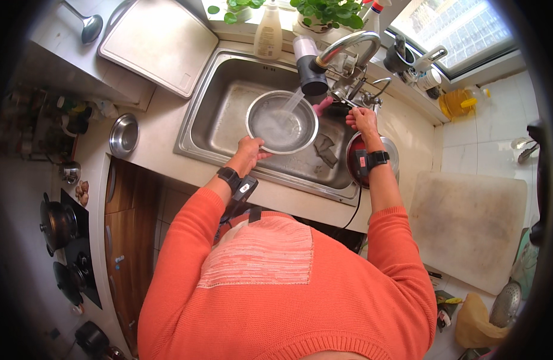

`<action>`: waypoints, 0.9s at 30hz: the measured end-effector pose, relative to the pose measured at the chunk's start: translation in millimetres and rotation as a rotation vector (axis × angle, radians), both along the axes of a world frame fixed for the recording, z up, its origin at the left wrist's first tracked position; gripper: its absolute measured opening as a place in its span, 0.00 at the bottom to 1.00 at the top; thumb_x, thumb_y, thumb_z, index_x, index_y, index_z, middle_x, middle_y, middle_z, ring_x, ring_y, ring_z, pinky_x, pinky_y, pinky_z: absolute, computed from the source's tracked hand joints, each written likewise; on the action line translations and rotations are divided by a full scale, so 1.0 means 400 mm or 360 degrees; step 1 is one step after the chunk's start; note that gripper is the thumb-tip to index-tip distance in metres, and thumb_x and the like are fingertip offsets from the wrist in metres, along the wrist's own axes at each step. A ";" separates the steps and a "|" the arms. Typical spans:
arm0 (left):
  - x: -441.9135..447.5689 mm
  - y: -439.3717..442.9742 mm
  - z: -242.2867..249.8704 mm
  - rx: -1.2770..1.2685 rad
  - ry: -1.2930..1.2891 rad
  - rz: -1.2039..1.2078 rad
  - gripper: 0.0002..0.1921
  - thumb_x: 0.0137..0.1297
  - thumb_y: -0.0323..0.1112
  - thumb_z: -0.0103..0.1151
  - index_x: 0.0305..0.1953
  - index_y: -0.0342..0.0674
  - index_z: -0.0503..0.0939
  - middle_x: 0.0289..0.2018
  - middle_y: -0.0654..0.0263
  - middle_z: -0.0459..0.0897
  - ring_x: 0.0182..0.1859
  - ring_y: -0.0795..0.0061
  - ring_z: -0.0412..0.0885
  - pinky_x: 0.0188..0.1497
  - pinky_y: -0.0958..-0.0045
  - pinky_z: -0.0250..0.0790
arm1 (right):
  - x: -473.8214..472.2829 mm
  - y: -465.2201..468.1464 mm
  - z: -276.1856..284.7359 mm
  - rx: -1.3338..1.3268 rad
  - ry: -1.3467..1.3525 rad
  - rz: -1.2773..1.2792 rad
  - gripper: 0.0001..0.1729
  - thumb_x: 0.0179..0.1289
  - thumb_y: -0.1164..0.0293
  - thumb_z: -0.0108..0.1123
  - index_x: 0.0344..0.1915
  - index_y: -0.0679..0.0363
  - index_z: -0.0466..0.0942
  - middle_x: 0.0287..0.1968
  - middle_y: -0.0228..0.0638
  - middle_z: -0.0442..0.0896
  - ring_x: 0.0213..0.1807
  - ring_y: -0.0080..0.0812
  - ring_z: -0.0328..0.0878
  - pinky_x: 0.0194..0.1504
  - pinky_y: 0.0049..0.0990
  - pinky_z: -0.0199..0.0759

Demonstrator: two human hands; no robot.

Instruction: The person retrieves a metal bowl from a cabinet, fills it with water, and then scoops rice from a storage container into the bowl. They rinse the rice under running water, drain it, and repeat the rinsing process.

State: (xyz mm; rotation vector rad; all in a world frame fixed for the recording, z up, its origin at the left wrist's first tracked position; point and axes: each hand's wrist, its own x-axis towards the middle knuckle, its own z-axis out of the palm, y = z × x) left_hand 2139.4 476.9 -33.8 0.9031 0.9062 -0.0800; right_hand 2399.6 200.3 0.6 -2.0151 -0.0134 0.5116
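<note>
My left hand (253,150) grips the near rim of a round metal basin (283,121) in the stainless steel sink (227,96). Water runs into the basin from the dark filter head (313,81) on the curved faucet (348,39). My right hand (363,121) is at the faucet's lever handle (348,102), its fingers closed on it. A dark, wet cloth-like piece (325,150) lies on the sink floor right of the basin. Under my right wrist, a red bowl (355,157) is partly hidden, beside a metal rim. A pink object (322,106) is behind the basin.
A cutting board (159,45) leans at the back left, and a steel bowl (124,135) stands left of the sink. A pump-less white bottle (267,33) and potted plants (328,13) line the back. Another board (470,225) is at right, near an oil bottle (458,103).
</note>
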 end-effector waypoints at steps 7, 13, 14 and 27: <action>-0.012 -0.008 -0.003 0.0046 0.0020 0.0048 0.14 0.67 0.23 0.49 0.51 0.22 0.68 0.46 0.46 0.79 0.43 0.51 0.84 0.46 0.54 0.85 | 0.038 0.002 0.000 0.0098 -0.0029 -0.0156 0.16 0.74 0.63 0.55 0.39 0.66 0.83 0.31 0.38 0.88 0.26 0.27 0.86 0.24 0.22 0.74; -0.058 -0.015 0.016 0.0023 -0.0019 0.0070 0.13 0.65 0.23 0.51 0.50 0.26 0.70 0.45 0.49 0.79 0.42 0.55 0.84 0.43 0.57 0.85 | 0.068 0.025 0.001 0.0219 -0.0087 -0.0319 0.17 0.75 0.60 0.53 0.42 0.64 0.81 0.35 0.38 0.88 0.29 0.27 0.86 0.24 0.20 0.73; -0.067 -0.015 0.018 0.0016 -0.0015 0.0096 0.13 0.65 0.23 0.51 0.50 0.26 0.70 0.45 0.49 0.79 0.42 0.56 0.84 0.43 0.57 0.85 | 0.059 0.027 -0.001 0.0183 -0.0037 -0.0366 0.17 0.75 0.60 0.53 0.42 0.63 0.81 0.36 0.38 0.88 0.29 0.27 0.86 0.24 0.20 0.73; -0.380 0.034 0.088 -0.0195 -0.0328 0.0460 0.13 0.64 0.25 0.56 0.49 0.32 0.75 0.42 0.58 0.83 0.41 0.61 0.85 0.42 0.55 0.83 | -0.234 0.004 0.061 0.0499 0.0226 0.0451 0.12 0.71 0.63 0.60 0.38 0.59 0.82 0.28 0.27 0.81 0.29 0.21 0.78 0.32 0.19 0.73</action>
